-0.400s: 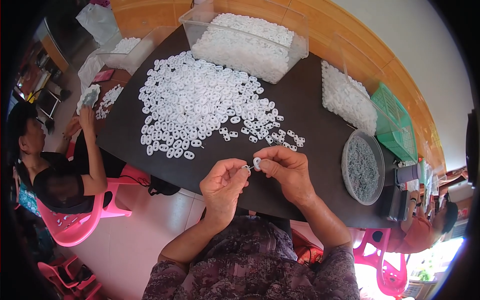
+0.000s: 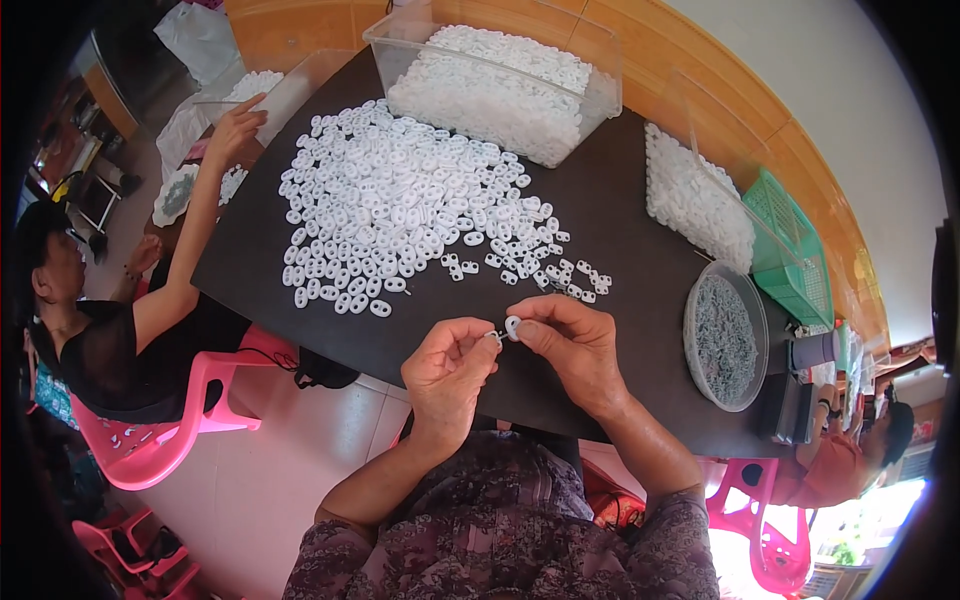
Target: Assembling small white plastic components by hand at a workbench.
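Observation:
Above the near edge of the dark table, my two hands meet with their fingertips almost touching. My left hand (image 2: 447,375) pinches a small white plastic piece (image 2: 494,336), mostly covered by the fingers. Between thumb and forefinger, my right hand (image 2: 575,348) holds an oval white plastic piece with holes (image 2: 513,326). A thin dark bit, perhaps a screw, shows between the two pieces. Beyond my hands spreads a large heap of oval white two-holed plastic pieces (image 2: 400,195). To its right lie smaller white two-holed pieces (image 2: 520,262).
A clear bin of white pieces (image 2: 600,85) stands at the back. On the right are another clear bin (image 2: 690,190), a green basket (image 2: 800,240) and a round tub of grey screws (image 2: 725,340). Co-workers sit at left (image 2: 120,340) and right (image 2: 840,460).
My hands stay almost where they were, still pinching the two white pieces. The co-worker at left has raised an arm toward the bin beside them.

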A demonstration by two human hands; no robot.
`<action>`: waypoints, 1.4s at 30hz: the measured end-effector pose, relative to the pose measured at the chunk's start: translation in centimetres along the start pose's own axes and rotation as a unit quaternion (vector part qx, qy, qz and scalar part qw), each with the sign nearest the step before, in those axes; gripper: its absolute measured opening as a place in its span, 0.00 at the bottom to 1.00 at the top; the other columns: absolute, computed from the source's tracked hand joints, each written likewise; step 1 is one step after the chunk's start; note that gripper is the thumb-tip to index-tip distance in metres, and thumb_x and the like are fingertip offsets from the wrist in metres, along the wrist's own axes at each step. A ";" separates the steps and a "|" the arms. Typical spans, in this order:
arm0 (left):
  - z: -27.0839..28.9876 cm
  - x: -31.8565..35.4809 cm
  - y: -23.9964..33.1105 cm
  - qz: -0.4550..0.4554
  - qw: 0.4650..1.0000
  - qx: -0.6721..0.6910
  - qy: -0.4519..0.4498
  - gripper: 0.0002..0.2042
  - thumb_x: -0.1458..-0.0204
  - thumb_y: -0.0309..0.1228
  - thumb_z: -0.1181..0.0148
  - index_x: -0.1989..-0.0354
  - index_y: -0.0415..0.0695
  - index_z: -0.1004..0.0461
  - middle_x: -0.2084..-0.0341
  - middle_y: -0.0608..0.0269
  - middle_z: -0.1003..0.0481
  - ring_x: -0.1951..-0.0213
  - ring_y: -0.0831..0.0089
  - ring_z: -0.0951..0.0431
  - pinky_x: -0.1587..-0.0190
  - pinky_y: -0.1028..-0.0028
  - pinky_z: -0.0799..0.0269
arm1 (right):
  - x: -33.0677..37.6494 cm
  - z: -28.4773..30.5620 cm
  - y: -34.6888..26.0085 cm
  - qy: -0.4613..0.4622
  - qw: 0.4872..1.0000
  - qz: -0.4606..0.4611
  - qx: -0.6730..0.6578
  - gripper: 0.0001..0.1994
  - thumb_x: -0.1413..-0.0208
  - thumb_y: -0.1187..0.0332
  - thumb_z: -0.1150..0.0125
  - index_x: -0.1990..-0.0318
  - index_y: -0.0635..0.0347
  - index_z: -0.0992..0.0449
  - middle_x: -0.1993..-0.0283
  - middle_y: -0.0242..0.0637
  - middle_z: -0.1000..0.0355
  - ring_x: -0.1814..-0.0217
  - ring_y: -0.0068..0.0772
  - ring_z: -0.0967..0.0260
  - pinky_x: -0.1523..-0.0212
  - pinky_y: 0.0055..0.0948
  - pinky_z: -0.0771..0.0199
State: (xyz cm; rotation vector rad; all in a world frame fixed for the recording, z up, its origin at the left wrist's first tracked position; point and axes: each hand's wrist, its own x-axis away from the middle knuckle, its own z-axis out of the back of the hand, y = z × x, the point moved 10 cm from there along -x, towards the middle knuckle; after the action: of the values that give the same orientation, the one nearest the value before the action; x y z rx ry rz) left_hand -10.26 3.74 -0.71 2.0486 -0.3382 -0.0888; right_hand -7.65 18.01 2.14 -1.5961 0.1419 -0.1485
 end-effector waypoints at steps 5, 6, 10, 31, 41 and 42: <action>-0.1 0.0 0.0 0.000 1.000 0.009 -0.006 0.06 0.47 0.18 0.42 0.61 0.36 0.27 0.71 0.67 0.25 0.74 0.86 0.29 0.74 0.87 0.35 | 0.0 -0.2 -0.2 -0.001 1.000 0.003 0.011 0.09 0.44 0.78 0.41 0.56 0.66 0.23 0.62 0.31 0.25 0.61 0.16 0.31 0.59 0.17 0.31; 0.0 0.0 0.1 -0.006 1.000 0.005 0.002 0.05 0.47 0.19 0.42 0.62 0.36 0.26 0.72 0.65 0.24 0.75 0.84 0.28 0.75 0.86 0.35 | 0.0 -0.2 -0.1 -0.002 1.000 0.003 0.017 0.09 0.44 0.78 0.41 0.56 0.66 0.23 0.62 0.31 0.25 0.61 0.16 0.30 0.59 0.17 0.30; 0.3 -0.1 0.2 -0.004 1.000 -0.005 0.014 0.05 0.47 0.21 0.41 0.63 0.36 0.26 0.73 0.63 0.24 0.77 0.83 0.28 0.76 0.85 0.35 | 0.0 -0.4 -0.1 -0.006 1.000 -0.012 0.016 0.09 0.44 0.78 0.41 0.56 0.67 0.23 0.62 0.31 0.25 0.60 0.17 0.30 0.58 0.17 0.30; 0.0 0.2 -0.5 -0.021 1.000 -0.002 0.005 0.05 0.45 0.21 0.42 0.60 0.37 0.26 0.72 0.68 0.25 0.73 0.87 0.28 0.73 0.87 0.34 | 1.2 -0.8 -2.1 0.070 0.974 0.120 0.179 0.07 0.50 0.79 0.38 0.62 0.63 0.22 0.69 0.34 0.28 0.68 0.27 0.32 0.66 0.25 0.31; -0.3 0.4 -0.9 -0.035 0.998 0.020 -0.040 0.14 0.44 0.22 0.42 0.49 0.38 0.28 0.67 0.66 0.25 0.70 0.83 0.27 0.72 0.85 0.33 | 1.7 -1.3 -3.3 0.049 0.950 0.191 0.241 0.10 0.47 0.82 0.42 0.59 0.62 0.22 0.65 0.33 0.28 0.64 0.23 0.33 0.63 0.22 0.33; -0.3 0.5 -0.9 -0.031 0.999 0.011 -0.041 0.14 0.44 0.22 0.42 0.49 0.37 0.28 0.67 0.66 0.25 0.70 0.83 0.27 0.71 0.84 0.32 | 1.8 -1.3 -3.3 0.051 0.950 0.194 0.240 0.10 0.48 0.82 0.42 0.58 0.62 0.22 0.65 0.34 0.28 0.63 0.24 0.33 0.62 0.23 0.32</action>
State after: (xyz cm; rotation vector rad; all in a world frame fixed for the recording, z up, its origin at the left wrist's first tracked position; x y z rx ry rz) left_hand -9.57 4.25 -1.32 2.0823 -0.3270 -0.2077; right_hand -6.13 16.49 5.45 -1.0499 0.4615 0.0422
